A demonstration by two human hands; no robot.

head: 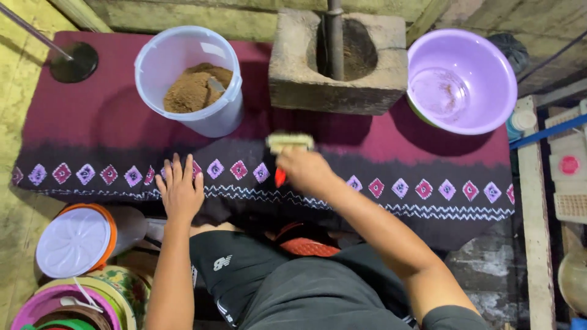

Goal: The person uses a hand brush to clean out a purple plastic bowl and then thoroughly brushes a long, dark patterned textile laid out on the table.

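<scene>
My right hand (306, 171) grips a small brush (288, 143) with a red handle and pale bristles, its head pressed on the maroon patterned cloth (110, 122) just in front of the stone mortar (293, 73). My left hand (180, 189) lies flat and open on the cloth's patterned border, fingers spread, holding nothing. A metal pestle (334, 36) stands upright in the mortar's hollow. A white plastic bucket (229, 116) with brown powder (192, 90) inside stands to the left of the mortar.
A purple plastic basin (489, 67) sits at the right of the mortar. A lidded orange-rimmed container (73, 241) and stacked coloured bowls (79, 302) are at the lower left. A dark round disc on a rod (74, 61) lies at the far left. Shelving stands at the right edge.
</scene>
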